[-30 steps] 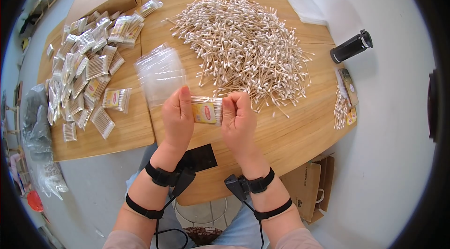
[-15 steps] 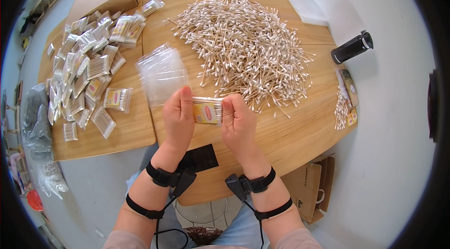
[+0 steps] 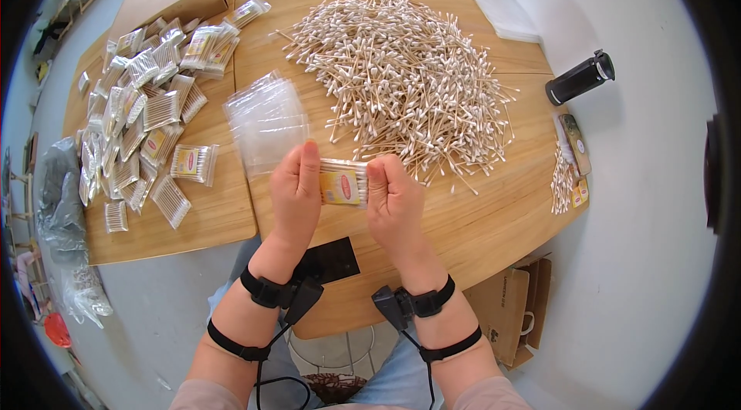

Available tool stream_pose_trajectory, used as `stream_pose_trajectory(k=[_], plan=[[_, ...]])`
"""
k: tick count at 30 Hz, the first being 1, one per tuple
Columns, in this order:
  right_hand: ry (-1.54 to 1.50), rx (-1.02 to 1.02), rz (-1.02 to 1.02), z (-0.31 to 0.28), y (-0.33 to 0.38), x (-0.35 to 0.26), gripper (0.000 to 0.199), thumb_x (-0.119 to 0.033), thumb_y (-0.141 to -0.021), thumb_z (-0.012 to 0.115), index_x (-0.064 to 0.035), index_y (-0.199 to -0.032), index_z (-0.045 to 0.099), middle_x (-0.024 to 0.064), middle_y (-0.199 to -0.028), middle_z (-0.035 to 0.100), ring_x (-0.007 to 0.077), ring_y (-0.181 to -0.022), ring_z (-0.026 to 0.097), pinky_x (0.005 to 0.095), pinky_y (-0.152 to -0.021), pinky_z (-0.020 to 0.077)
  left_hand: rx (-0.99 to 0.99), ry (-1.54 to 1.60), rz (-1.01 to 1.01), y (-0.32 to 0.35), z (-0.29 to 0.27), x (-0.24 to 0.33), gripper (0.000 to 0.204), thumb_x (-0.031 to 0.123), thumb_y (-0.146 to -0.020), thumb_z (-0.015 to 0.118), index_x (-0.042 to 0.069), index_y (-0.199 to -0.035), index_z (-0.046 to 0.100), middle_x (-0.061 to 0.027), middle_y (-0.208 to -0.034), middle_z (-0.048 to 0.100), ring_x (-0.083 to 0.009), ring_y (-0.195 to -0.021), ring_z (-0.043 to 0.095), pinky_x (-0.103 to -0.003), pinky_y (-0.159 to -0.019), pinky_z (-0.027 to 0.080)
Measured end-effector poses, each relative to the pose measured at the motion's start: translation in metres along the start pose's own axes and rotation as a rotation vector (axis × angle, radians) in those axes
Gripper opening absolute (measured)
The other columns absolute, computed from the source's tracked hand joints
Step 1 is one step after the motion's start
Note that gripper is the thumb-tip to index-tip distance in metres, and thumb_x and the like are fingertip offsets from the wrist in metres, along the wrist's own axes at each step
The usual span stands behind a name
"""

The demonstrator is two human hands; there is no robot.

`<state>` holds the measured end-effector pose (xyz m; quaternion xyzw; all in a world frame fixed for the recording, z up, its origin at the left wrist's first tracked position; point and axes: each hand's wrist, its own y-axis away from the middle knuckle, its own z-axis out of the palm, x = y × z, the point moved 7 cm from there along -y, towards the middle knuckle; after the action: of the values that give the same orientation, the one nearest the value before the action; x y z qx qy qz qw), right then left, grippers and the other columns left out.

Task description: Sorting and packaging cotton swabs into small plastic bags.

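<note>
L hand (image 3: 295, 190) & R hand (image 3: 397, 198) pinch clear pkt (image 3: 342, 187) of cotton swabs (image 3: 362, 184), ctr frame; swab-filled pkts (image 3: 161, 110) heaped upper left.

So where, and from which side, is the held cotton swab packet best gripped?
Probably pinch the cotton swab packet by its side edges, one hand from each side: it is flat, and the left hand and right hand hold it there with the yellow label showing.

Bare forearms (image 3: 238, 323) angle up and inward as the left hand (image 3: 295, 190) and right hand (image 3: 396, 200) meet nearly level, apart, thumbs (image 3: 309, 159) pointing up, fingers (image 3: 396, 171) curled in a grip.
</note>
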<state>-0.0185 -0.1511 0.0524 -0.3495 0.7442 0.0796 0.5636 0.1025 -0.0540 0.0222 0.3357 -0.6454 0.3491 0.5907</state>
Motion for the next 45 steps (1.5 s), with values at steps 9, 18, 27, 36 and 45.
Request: stream_pose_trajectory(k=[9,18,27,36,45], plan=[[-0.077,-0.045,0.052,-0.003,-0.006,-0.002,0.021,-0.020,-0.099,0.050,-0.0039,-0.085,0.051,0.0154,-0.060,0.051,0.0314,-0.050,0.051,0.0330,-0.048,0.0412,-0.077,0.199,-0.100,-0.003,0.006,-0.009,0.037,0.030,-0.101,0.048,0.006,-0.073,0.048,0.0064,-0.064,0.038,-0.0035,-0.060,0.034,-0.022,-0.049,0.030],[0.027,-0.002,-0.017,-0.002,-0.003,0.003,0.021,-0.021,-0.100,0.048,-0.0044,-0.086,0.052,0.0151,-0.059,0.049,0.0297,-0.049,0.050,0.0343,-0.048,0.0406,-0.081,0.117,-0.039,-0.001,0.006,0.003,0.039,0.033,-0.101,0.047,0.006,-0.073,0.048,0.0058,-0.063,0.040,-0.0033,-0.056,0.036,-0.021,-0.047,0.031],[0.034,-0.004,-0.023,-0.003,-0.003,0.003,0.024,-0.022,-0.100,0.047,-0.0036,-0.086,0.052,0.0141,-0.059,0.049,0.0256,-0.050,0.049,0.0321,-0.049,0.0405,-0.133,0.083,-0.054,-0.001,0.004,-0.006,0.041,0.038,-0.102,0.043,0.007,-0.076,0.052,0.0070,-0.064,0.043,-0.0022,-0.056,0.040,-0.020,-0.046,0.033],[-0.396,0.078,0.298,0.005,-0.001,0.056,0.036,-0.038,-0.102,0.040,-0.0082,-0.085,0.052,-0.0027,-0.062,0.050,0.0041,-0.049,0.043,0.0191,-0.042,0.0342,-0.420,0.457,0.037,0.015,0.031,0.008,0.058,0.029,-0.099,0.051,-0.003,-0.143,0.032,-0.0129,-0.138,0.046,-0.0171,-0.126,0.044,-0.029,-0.102,0.037],[-0.578,0.033,0.493,0.030,0.011,0.052,0.041,-0.043,-0.102,0.035,-0.0085,-0.088,0.052,-0.0022,-0.064,0.052,0.0039,-0.046,0.044,0.0194,-0.038,0.0341,-0.388,0.227,0.077,0.020,0.033,0.012,0.053,0.014,-0.097,0.053,-0.005,-0.142,0.033,-0.0104,-0.133,0.055,-0.0110,-0.088,0.058,-0.029,-0.076,0.051]])
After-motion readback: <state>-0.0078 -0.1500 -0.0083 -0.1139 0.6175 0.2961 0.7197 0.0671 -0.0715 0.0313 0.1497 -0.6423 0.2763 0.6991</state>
